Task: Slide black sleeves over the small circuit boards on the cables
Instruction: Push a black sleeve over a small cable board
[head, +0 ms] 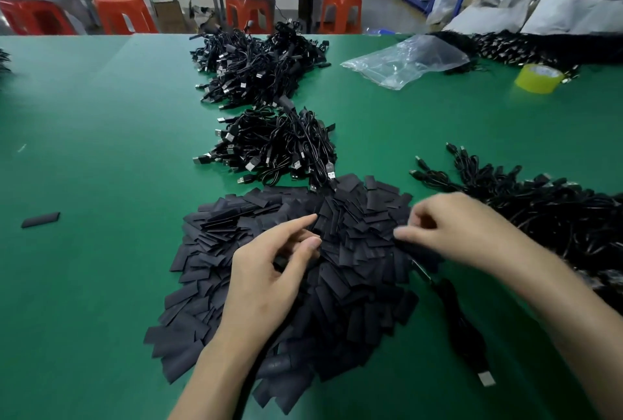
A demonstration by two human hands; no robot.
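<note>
A large heap of flat black sleeves (354, 288) lies on the green table (101, 150) in front of me. My left hand (269, 278) hovers over the heap with its index finger and thumb stretched out and apart, holding nothing. At the heap's right edge my right hand (455, 231) has its fingers curled and pinches the end of a black cable (458, 318). This cable trails toward me and ends in a silver USB plug (486, 379). The circuit board on the cable is hidden under my fingers.
Two piles of black USB cables (269, 146) (256, 65) lie beyond the heap, and a long row of cables (539, 214) to the right. One stray sleeve (40, 219) lies far left. A clear plastic bag (404, 62) and a yellow tape roll (537, 77) sit back right.
</note>
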